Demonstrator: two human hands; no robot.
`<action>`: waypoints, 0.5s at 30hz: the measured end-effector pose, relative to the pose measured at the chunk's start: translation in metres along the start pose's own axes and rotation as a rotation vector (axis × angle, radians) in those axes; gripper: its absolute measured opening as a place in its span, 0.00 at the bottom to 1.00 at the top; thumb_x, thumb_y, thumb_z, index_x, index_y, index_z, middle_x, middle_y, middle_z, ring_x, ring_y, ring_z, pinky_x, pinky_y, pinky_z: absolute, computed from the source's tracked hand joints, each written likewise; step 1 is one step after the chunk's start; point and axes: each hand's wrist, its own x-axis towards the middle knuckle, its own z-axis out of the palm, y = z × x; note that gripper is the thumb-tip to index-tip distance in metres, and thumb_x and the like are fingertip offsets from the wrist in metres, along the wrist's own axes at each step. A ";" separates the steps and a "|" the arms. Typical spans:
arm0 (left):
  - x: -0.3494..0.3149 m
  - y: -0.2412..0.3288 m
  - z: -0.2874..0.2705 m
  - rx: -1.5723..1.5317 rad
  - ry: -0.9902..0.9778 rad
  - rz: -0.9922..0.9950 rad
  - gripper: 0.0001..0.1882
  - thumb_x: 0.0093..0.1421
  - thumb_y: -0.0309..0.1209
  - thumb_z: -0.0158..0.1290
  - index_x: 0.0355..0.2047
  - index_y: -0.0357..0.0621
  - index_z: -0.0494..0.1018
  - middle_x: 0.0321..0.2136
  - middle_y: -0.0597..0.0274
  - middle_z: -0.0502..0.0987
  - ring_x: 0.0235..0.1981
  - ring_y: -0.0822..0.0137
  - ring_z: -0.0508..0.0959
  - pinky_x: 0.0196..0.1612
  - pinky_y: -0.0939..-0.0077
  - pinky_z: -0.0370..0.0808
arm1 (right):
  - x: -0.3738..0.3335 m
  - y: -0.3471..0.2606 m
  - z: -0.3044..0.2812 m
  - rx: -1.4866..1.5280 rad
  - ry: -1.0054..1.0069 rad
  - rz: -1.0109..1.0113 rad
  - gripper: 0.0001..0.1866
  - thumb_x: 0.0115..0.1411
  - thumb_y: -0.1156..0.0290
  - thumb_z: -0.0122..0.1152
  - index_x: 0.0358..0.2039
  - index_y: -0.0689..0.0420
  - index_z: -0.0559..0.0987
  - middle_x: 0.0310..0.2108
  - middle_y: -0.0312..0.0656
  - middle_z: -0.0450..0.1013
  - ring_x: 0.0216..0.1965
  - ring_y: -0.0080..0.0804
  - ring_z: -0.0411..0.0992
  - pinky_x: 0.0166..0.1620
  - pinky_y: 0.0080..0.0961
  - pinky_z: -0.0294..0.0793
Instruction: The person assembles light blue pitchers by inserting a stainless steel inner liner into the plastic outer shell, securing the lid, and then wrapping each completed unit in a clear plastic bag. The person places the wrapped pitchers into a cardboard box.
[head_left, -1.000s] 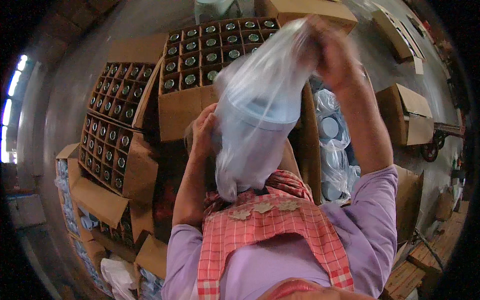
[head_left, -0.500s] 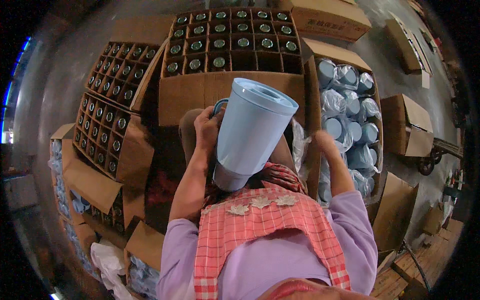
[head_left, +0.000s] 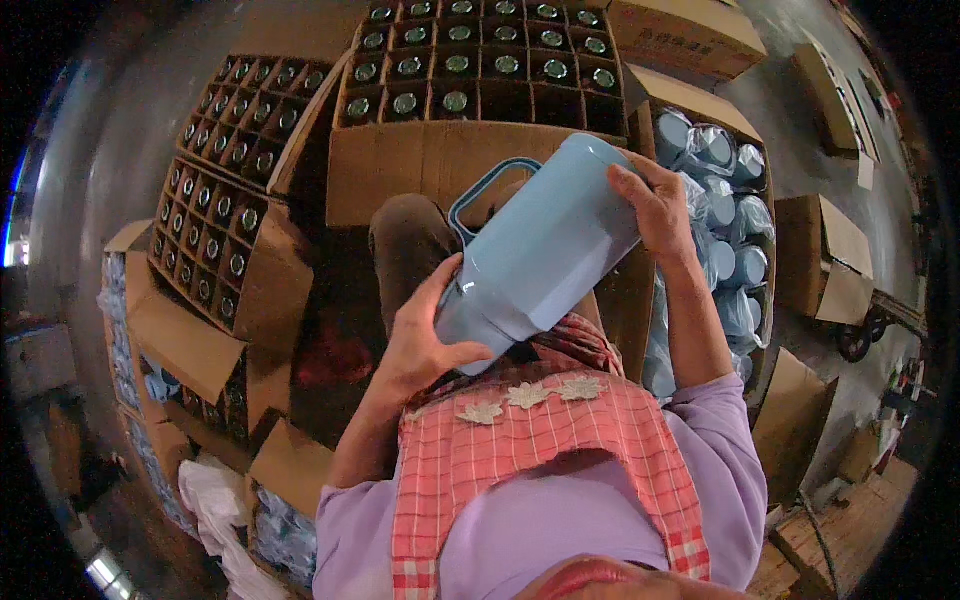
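A large light-blue tumbler [head_left: 555, 235] with a side handle lies slantwise above my lap, its lid end up and to the right. My left hand [head_left: 420, 330] cups its narrow base, thumb on the near side. At the lid end, my right hand [head_left: 655, 205] grips the rim, with the thumb on the wall and the other fingers partly hidden behind. The loop handle [head_left: 485, 190] points up and left, with no hand on it. The lid's top faces away from me.
Ahead stands a divided carton [head_left: 460, 160] of upright bottle-like items with round shiny tops; similar cartons [head_left: 200, 240] stand at left. Close at right is a carton [head_left: 640, 310] of light-blue tumblers in clear plastic. More cardboard boxes [head_left: 825, 255] and a wheeled cart [head_left: 865, 335] stand farther right.
My left hand has moved from the handle to the base. My right hand has come from the right carton onto the lid end. The tumbler has tipped further right, its lid turned away.
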 end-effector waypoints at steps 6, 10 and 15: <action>0.003 -0.035 -0.013 -0.413 -0.171 -0.232 0.53 0.26 0.34 0.66 0.56 0.34 0.55 0.46 0.52 0.67 0.50 0.61 0.65 0.55 0.72 0.57 | 0.004 -0.016 0.007 -0.117 -0.027 -0.291 0.16 0.53 0.67 0.56 0.39 0.64 0.76 0.33 0.42 0.74 0.32 0.25 0.70 0.36 0.20 0.69; 0.011 -0.038 -0.013 -0.762 -0.227 -0.293 0.49 0.28 0.35 0.64 0.54 0.32 0.58 0.47 0.54 0.67 0.48 0.63 0.67 0.53 0.74 0.59 | 0.016 -0.011 -0.001 -0.063 -0.045 -0.327 0.16 0.53 0.68 0.56 0.39 0.65 0.76 0.32 0.41 0.74 0.32 0.24 0.70 0.38 0.18 0.68; 0.021 -0.062 -0.008 -1.384 -0.378 -0.144 0.40 0.38 0.37 0.58 0.53 0.36 0.59 0.48 0.53 0.66 0.49 0.63 0.66 0.51 0.71 0.63 | 0.024 -0.005 0.001 0.373 0.255 -0.280 0.18 0.49 0.70 0.58 0.39 0.67 0.75 0.31 0.41 0.73 0.32 0.25 0.70 0.38 0.16 0.67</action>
